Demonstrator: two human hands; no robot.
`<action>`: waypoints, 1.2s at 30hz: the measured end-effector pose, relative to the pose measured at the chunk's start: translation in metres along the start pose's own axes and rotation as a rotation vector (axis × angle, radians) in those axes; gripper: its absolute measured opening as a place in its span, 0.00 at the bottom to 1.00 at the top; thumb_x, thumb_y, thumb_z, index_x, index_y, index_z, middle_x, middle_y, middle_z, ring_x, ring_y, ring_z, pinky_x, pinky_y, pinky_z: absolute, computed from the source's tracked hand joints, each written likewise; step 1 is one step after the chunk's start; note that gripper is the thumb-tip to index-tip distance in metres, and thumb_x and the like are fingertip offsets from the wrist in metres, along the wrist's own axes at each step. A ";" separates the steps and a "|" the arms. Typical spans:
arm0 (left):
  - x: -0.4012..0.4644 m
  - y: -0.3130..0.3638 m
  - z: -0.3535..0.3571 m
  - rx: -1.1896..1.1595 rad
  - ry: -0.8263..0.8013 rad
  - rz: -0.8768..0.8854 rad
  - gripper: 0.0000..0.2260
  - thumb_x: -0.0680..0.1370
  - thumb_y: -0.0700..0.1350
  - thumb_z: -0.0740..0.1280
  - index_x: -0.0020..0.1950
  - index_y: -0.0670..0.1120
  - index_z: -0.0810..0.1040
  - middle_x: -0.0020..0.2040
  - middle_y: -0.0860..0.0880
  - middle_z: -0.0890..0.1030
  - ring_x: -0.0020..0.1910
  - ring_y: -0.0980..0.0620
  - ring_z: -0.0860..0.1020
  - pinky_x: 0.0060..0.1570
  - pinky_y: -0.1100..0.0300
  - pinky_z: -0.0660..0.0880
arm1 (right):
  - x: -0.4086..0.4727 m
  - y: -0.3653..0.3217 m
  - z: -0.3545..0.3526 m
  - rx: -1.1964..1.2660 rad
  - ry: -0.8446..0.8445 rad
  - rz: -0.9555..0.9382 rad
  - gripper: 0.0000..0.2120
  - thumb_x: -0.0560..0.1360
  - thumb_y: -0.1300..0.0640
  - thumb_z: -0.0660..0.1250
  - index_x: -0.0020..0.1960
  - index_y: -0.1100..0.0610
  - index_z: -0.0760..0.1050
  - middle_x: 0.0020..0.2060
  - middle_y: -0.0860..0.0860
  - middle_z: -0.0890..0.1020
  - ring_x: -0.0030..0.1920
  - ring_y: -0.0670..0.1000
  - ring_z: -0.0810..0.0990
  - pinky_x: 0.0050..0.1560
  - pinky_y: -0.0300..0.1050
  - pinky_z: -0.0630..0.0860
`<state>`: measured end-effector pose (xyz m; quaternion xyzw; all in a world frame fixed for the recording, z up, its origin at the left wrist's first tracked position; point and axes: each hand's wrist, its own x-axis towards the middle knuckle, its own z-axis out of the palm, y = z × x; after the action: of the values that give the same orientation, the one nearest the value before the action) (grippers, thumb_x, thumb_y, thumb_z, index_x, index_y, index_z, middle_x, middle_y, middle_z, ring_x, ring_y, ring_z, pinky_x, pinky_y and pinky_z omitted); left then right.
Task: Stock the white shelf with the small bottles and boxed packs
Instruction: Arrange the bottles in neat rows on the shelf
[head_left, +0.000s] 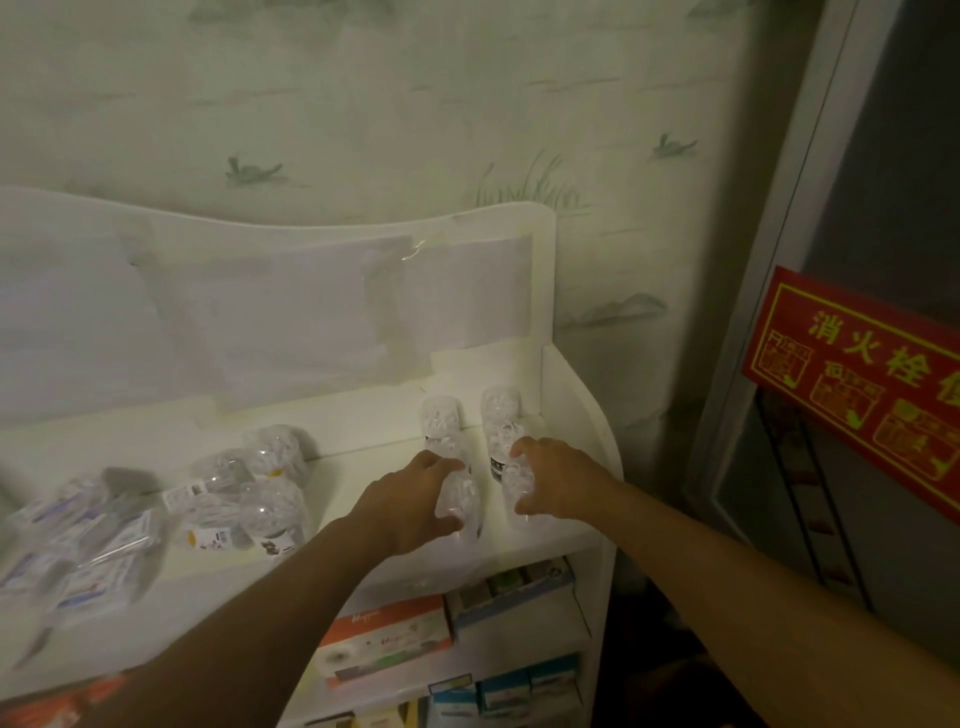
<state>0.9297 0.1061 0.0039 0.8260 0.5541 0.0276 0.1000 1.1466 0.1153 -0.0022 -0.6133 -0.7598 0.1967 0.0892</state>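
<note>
Head view: the top tier of the white shelf (363, 426) is seen from above, with two rows of small clear bottles being lined up at its right end. The left hand (415, 499) is curled around the near bottle of the left row (460, 499), and the right hand (558, 480) is closed around the near bottle of the right row (514, 486). Each grasped bottle touches the one behind it, at twelve o'clock from the hands, so the rows appear to be pushed tight toward the back panel, presumably to save room and keep them straight. A loose cluster of more bottles (260, 488) lies at nine o'clock from the left hand, well apart, apparently waiting to be ordered. Farther out at nine o'clock, wrapped boxed packs (88, 545) are heaped on the same tier. Coloured boxes (384, 642) are already stored on the lower tiers, at six o'clock from the hands.
</note>
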 end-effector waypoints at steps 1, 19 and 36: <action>0.000 0.000 0.000 0.001 0.000 0.001 0.32 0.73 0.59 0.69 0.74 0.56 0.61 0.75 0.52 0.63 0.62 0.47 0.75 0.59 0.54 0.75 | 0.000 0.000 0.000 -0.001 0.002 -0.001 0.34 0.69 0.49 0.75 0.70 0.51 0.63 0.65 0.53 0.73 0.60 0.55 0.75 0.56 0.47 0.75; -0.003 0.004 0.003 0.036 0.008 -0.031 0.32 0.75 0.58 0.68 0.75 0.56 0.57 0.75 0.51 0.62 0.62 0.46 0.75 0.59 0.50 0.76 | -0.001 0.000 0.004 0.028 0.003 0.006 0.35 0.69 0.48 0.75 0.71 0.50 0.63 0.66 0.52 0.72 0.61 0.55 0.75 0.57 0.47 0.74; -0.017 -0.010 -0.026 0.055 0.046 -0.057 0.32 0.76 0.64 0.62 0.76 0.55 0.55 0.76 0.51 0.61 0.64 0.47 0.75 0.59 0.49 0.75 | -0.007 -0.018 -0.027 -0.043 0.087 0.012 0.35 0.73 0.39 0.68 0.74 0.49 0.62 0.71 0.52 0.69 0.67 0.55 0.72 0.65 0.50 0.72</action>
<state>0.9100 0.0972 0.0288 0.8114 0.5801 0.0283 0.0654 1.1420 0.1109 0.0303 -0.6276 -0.7555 0.1538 0.1078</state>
